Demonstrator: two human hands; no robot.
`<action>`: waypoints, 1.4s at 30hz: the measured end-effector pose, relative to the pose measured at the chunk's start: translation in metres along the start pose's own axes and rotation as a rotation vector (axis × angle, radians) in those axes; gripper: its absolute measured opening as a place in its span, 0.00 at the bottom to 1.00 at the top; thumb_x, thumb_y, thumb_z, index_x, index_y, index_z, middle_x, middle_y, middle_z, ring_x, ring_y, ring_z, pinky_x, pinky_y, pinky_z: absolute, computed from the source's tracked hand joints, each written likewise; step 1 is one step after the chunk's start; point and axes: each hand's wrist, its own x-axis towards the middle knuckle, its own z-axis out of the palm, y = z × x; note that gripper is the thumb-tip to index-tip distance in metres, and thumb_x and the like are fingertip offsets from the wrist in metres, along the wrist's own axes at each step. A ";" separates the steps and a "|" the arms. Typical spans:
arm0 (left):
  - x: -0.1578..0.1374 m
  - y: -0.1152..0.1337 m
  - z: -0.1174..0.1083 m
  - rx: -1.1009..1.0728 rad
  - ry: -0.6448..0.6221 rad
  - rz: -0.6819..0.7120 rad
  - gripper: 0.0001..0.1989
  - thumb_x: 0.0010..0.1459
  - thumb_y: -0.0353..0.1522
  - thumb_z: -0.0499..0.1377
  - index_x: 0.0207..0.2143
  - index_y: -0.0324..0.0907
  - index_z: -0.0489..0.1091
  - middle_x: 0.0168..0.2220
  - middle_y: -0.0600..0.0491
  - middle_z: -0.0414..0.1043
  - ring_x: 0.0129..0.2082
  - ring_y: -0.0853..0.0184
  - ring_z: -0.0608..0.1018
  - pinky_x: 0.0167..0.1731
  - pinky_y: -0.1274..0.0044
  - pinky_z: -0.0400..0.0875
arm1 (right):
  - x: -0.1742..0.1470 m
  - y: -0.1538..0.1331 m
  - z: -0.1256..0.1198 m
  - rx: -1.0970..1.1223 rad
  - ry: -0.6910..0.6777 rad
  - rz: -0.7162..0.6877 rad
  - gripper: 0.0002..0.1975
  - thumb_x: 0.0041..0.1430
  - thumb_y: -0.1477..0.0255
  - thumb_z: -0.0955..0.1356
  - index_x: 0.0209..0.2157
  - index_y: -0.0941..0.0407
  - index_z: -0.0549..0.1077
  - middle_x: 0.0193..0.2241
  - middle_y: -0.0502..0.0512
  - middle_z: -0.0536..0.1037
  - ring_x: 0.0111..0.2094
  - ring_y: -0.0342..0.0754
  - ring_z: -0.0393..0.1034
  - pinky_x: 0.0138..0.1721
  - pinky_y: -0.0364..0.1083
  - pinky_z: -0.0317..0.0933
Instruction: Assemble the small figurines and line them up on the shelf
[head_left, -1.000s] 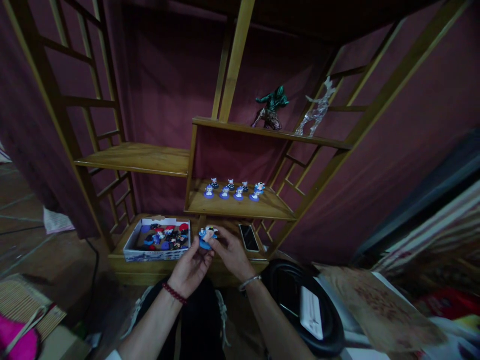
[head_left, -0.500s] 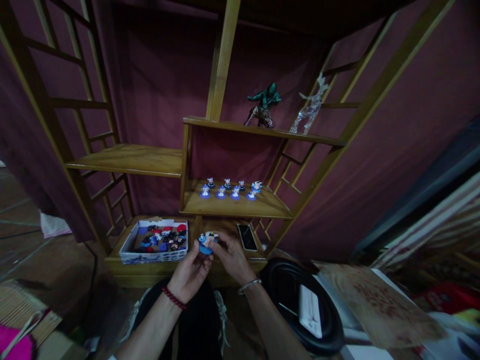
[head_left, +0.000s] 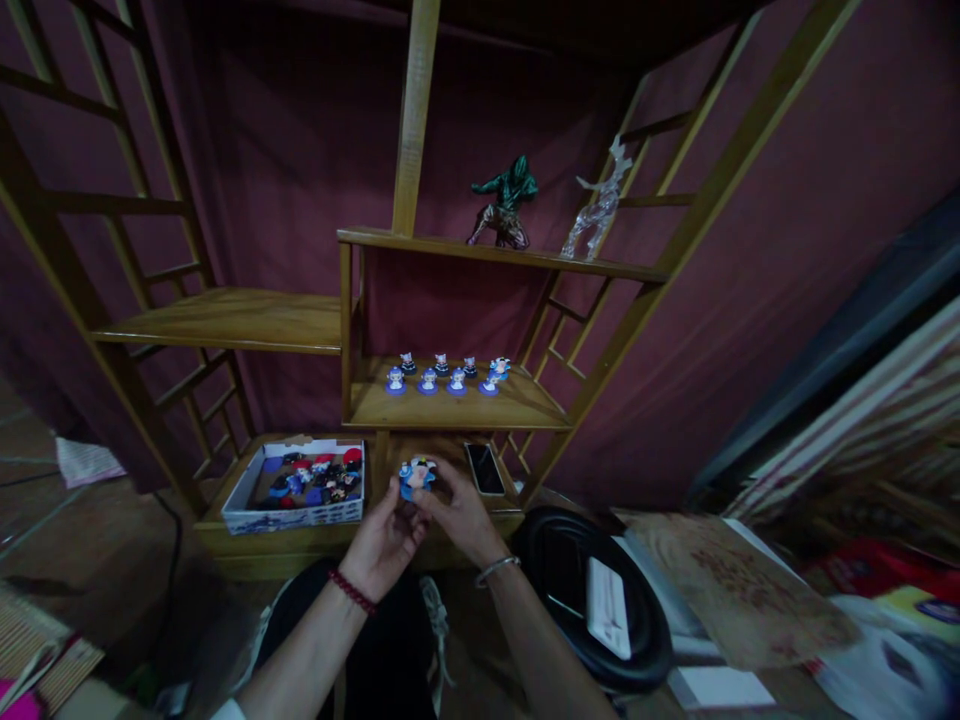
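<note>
Pinching the blue-and-white figurine (head_left: pixel 417 478) btwn both hands' fingertips, you've L hand (head_left: pixel 391 545) at its 7 o'clock, R hand (head_left: pixel 459 510) at 4; each grip's closed to its width, equally near. Long axis unclear. Shelf (head_left: pixel 465 410) at 1, box (head_left: pixel 300 518) at 9.

Wears a dark red beaded bracelet (head_left: pixel 352 591) around the left wrist (head_left: pixel 363 572), a thin silvery bangle (head_left: pixel 496 571) around the right, black trousers (head_left: pixel 390 640) and a pale left sleeve edge (head_left: pixel 228 711).

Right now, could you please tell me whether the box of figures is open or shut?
Open: no lid covers the box, and small figures show inside it.
</note>
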 end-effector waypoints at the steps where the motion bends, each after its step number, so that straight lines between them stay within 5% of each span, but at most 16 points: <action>1: 0.001 -0.001 -0.001 0.001 -0.008 -0.002 0.11 0.52 0.38 0.56 0.32 0.38 0.69 0.25 0.52 0.71 0.22 0.74 0.72 0.21 0.84 0.66 | 0.000 0.001 -0.001 -0.010 -0.009 0.001 0.20 0.47 0.66 0.68 0.44 0.55 0.66 0.40 0.52 0.72 0.41 0.47 0.66 0.45 0.47 0.59; 7: 0.008 -0.005 0.001 0.040 -0.042 0.012 0.12 0.53 0.38 0.54 0.35 0.38 0.69 0.30 0.51 0.72 0.23 0.75 0.72 0.22 0.83 0.65 | 0.002 0.008 -0.005 -0.075 -0.018 0.006 0.15 0.46 0.67 0.68 0.38 0.56 0.69 0.34 0.50 0.73 0.36 0.45 0.66 0.39 0.44 0.61; 14: 0.013 -0.006 0.007 0.045 0.071 0.011 0.09 0.51 0.35 0.57 0.30 0.37 0.68 0.24 0.53 0.70 0.23 0.74 0.72 0.24 0.83 0.67 | 0.005 0.015 -0.014 -0.040 0.030 0.013 0.20 0.44 0.67 0.70 0.42 0.55 0.68 0.39 0.52 0.73 0.41 0.48 0.65 0.45 0.48 0.59; 42: 0.038 -0.009 0.031 0.315 0.041 0.082 0.01 0.47 0.25 0.59 0.26 0.34 0.69 0.21 0.52 0.70 0.21 0.74 0.72 0.20 0.84 0.62 | 0.008 0.022 -0.054 0.006 0.043 0.003 0.18 0.46 0.68 0.69 0.41 0.55 0.66 0.39 0.53 0.72 0.41 0.47 0.67 0.46 0.48 0.59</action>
